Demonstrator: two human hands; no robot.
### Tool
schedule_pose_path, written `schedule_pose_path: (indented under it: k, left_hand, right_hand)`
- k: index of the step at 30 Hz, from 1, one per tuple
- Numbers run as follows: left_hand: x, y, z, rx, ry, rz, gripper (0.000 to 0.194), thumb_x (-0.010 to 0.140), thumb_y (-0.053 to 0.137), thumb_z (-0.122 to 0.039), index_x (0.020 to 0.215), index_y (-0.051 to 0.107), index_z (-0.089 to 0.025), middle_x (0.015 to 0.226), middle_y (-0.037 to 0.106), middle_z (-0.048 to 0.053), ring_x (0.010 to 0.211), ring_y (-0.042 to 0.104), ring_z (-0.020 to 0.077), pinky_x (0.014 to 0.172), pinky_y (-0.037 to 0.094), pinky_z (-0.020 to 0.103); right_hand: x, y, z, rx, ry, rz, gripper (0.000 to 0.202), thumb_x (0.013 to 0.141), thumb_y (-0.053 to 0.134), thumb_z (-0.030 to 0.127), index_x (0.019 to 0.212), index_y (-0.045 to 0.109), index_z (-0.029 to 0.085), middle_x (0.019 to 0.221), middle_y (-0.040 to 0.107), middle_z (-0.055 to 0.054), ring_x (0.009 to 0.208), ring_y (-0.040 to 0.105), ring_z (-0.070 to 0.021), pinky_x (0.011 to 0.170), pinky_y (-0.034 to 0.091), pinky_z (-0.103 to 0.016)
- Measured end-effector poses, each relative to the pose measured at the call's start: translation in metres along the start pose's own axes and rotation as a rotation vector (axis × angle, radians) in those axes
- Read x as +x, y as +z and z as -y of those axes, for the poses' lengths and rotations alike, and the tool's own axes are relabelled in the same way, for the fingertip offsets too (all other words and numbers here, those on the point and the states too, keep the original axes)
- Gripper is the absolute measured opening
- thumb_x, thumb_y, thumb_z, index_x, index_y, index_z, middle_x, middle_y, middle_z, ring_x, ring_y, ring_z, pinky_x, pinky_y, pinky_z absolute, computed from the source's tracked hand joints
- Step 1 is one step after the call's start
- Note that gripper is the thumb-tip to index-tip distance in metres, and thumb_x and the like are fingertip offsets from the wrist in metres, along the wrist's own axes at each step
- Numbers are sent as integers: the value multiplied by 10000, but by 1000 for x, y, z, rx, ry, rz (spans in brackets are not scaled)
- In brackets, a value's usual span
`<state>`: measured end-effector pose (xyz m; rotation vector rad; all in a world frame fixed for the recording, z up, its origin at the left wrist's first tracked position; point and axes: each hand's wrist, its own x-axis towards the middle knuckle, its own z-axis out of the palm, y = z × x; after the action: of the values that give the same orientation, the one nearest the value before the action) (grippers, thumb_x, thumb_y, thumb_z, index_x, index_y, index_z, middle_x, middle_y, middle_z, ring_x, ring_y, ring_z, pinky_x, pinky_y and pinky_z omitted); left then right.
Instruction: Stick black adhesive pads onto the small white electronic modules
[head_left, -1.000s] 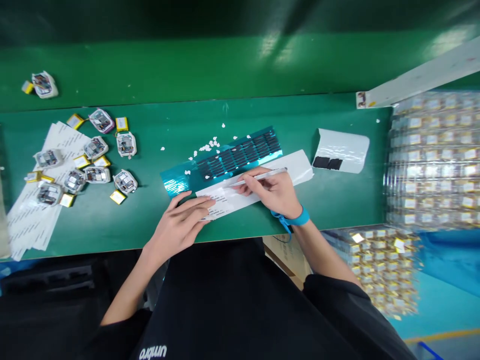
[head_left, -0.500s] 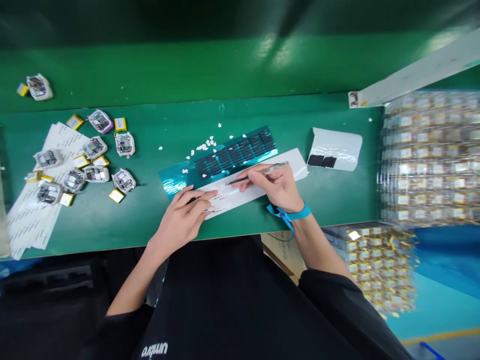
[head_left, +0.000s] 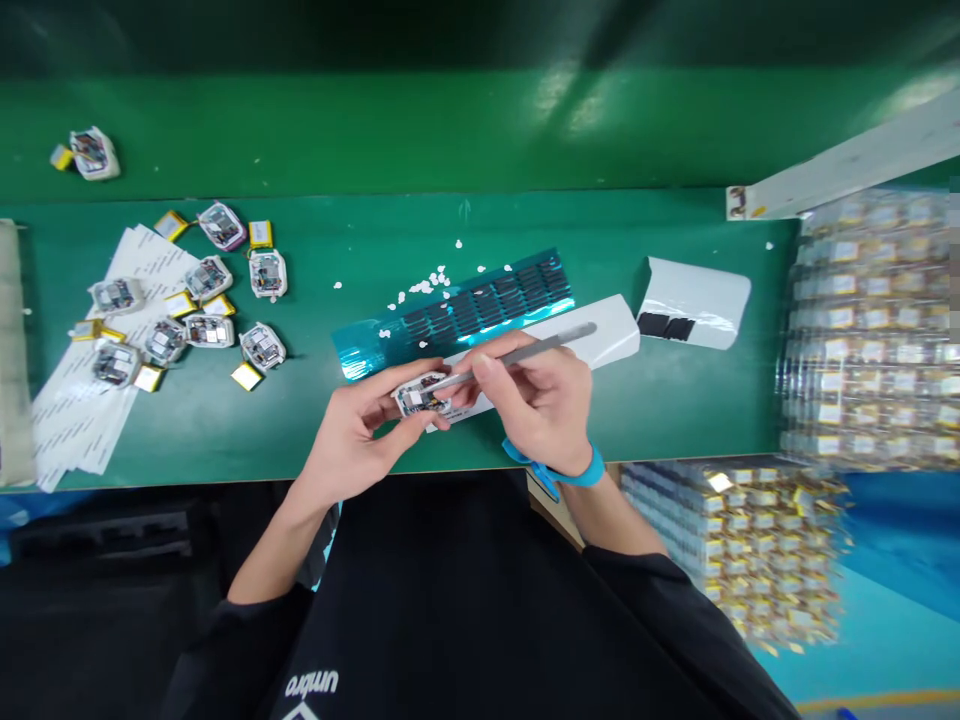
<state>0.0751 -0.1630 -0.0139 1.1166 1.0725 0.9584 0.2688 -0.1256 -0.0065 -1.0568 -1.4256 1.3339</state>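
My left hand [head_left: 367, 425] grips a small white device housing [head_left: 420, 395] by its edges, its circuit board facing up. Tweezers [head_left: 536, 348] are pinched in my right hand [head_left: 529, 395], their tips over the board in the housing; whether they hold a piece I cannot make out. Under both hands lies a white backing sheet [head_left: 600, 335] with faint print. Just beyond it is a blue glossy film strip [head_left: 364, 345] carrying rows of black adhesive pieces [head_left: 487, 303]. A blue wrist strap [head_left: 577, 472] circles my right wrist.
Several open white housings [head_left: 210, 330] with yellow-edged batteries lie at the left, some on printed paper strips [head_left: 82, 430]. Small white bits [head_left: 427, 285] are scattered behind the film. A white sheet with black pieces [head_left: 712, 300] lies right, near stacked clear trays [head_left: 862, 330].
My left hand has lifted from the backing sheet and now holds a housing. The tweezers have come over to that housing, at a changed angle. The whole view has shifted slightly.
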Motion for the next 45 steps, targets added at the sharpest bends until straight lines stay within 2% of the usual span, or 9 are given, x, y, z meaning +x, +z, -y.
schedule_pose_path:
  k: [3,8,14,20,30,37,41,43,45]
  left_hand:
    - [-5,6,-3,-18,9,11,415,912,782,-160,1321,740,-221,1125,835,73,876,832,210,831,716,322]
    - [-9,10,-5,4,10,-12,399,913,771,-142,1304,747,-220,1132,829,85,814,828,213,771,725,326]
    - [-11,11,-9,6,-16,-19,419,895,772,-126,1304,747,-216,1100,832,76,739,807,190,715,719,306]
    - [-14,10,-14,-43,-52,-28,409,894,757,-107,1294,750,-191,1051,830,76,695,773,158,685,705,274]
    - [-15,10,-18,-44,-81,-43,421,887,761,-100,1299,749,-184,1039,825,76,695,766,150,682,698,259]
    - [-11,2,-17,6,-39,-25,352,973,675,-133,1314,754,-158,988,827,72,698,765,134,699,670,230]
    - [-10,-8,-12,87,-5,23,316,1002,643,-143,1289,770,-185,942,844,40,733,791,145,707,653,217]
    - [-8,-14,-12,187,3,16,298,1000,655,-157,1273,771,-192,974,852,34,742,795,150,657,629,205]
    - [-3,-18,-11,326,36,-21,248,1003,661,-175,1220,780,-187,1009,855,32,734,791,149,635,611,210]
  right_hand:
    - [-4,0,6,-46,-26,-3,277,1025,654,371,819,758,216,811,822,-21,615,771,-150,570,647,-252]
    - [-8,0,10,-104,-21,-36,273,1011,674,386,820,779,222,771,820,-21,586,762,-163,555,646,-269]
    - [-12,1,11,-160,-60,-59,193,1004,672,293,863,788,231,763,823,-11,565,751,-162,565,650,-281]
    - [-10,4,13,-157,-85,-31,166,988,674,213,875,795,226,781,827,-2,597,768,-158,558,640,-259]
    - [-11,7,15,-169,-54,-52,136,987,690,230,897,793,236,811,834,-4,616,775,-166,588,658,-277]
    - [-11,8,10,-219,-156,-4,150,970,675,126,984,800,206,850,830,-13,660,774,-142,601,639,-245]
    - [-4,-5,0,-178,-278,119,158,996,679,191,1049,825,218,866,839,-42,747,792,-182,673,654,-306]
    - [10,-18,-7,-129,-376,160,178,1014,670,239,1098,827,251,887,844,-34,774,794,-195,690,659,-341]
    - [31,-33,-15,-254,-436,143,185,1002,691,239,1108,831,298,948,850,-15,870,795,-204,774,660,-371]
